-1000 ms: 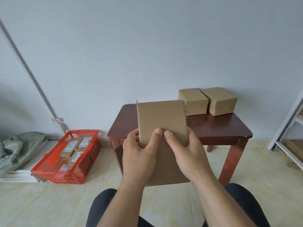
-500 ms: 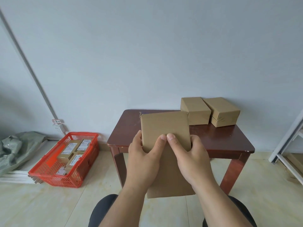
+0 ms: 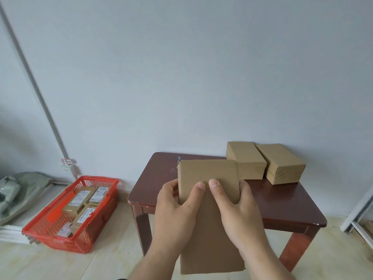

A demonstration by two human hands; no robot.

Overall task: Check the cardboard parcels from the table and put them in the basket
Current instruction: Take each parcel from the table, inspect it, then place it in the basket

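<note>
Your left hand (image 3: 177, 207) and right hand (image 3: 238, 209) grip one plain cardboard parcel (image 3: 210, 215) upright between them, thumbs pressed on its near face. Beyond your right hand, two parcels (image 3: 264, 161) wait on the table (image 3: 282, 207). Far left of your left hand, the basket (image 3: 50, 237) already holds several labelled ones.

1. Plain pale wall (image 3: 181, 67), crossed by a slanted grey conduit (image 3: 34, 85).
2. Floor (image 3: 113, 259) tiled in beige.
3. White shelf frame (image 3: 359, 215) seen at right edge.
4. Grey-green bag (image 3: 18, 190) lying at left.
</note>
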